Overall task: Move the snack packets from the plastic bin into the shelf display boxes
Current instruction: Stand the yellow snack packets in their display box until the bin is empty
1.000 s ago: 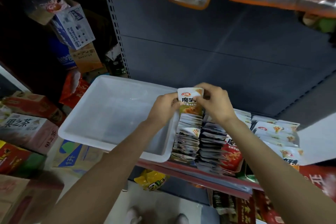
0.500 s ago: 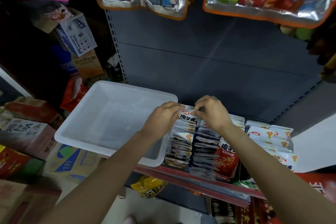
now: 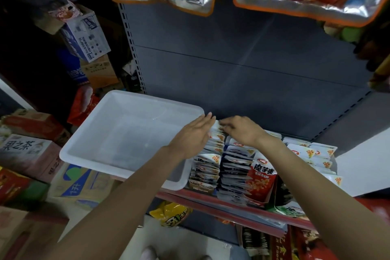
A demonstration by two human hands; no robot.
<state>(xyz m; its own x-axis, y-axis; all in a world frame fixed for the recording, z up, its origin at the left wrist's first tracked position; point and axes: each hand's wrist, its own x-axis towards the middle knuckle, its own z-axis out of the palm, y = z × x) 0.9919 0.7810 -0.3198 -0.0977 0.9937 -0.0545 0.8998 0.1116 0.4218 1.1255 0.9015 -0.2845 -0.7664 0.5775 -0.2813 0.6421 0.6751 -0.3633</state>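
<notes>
Standing at the grey shelf, the person has both hands over the far end of the packed rows: the left hand (image 3: 193,134) lies flat with fingers straight, its edge against the top of the left row of snack packets (image 3: 207,161), gripping nothing, while the right hand (image 3: 242,131) curls its fingertips onto the rearmost packet there, though whether it pinches or only presses I cannot tell. Those packets stand upright in the display boxes (image 3: 261,186) on the shelf, with more rows to the right. Just left of them, touching the left forearm, sits the white plastic bin (image 3: 118,137), overhanging the shelf edge; no packets show in it. Cartons (image 3: 27,154) are stacked on the floor at left
</notes>
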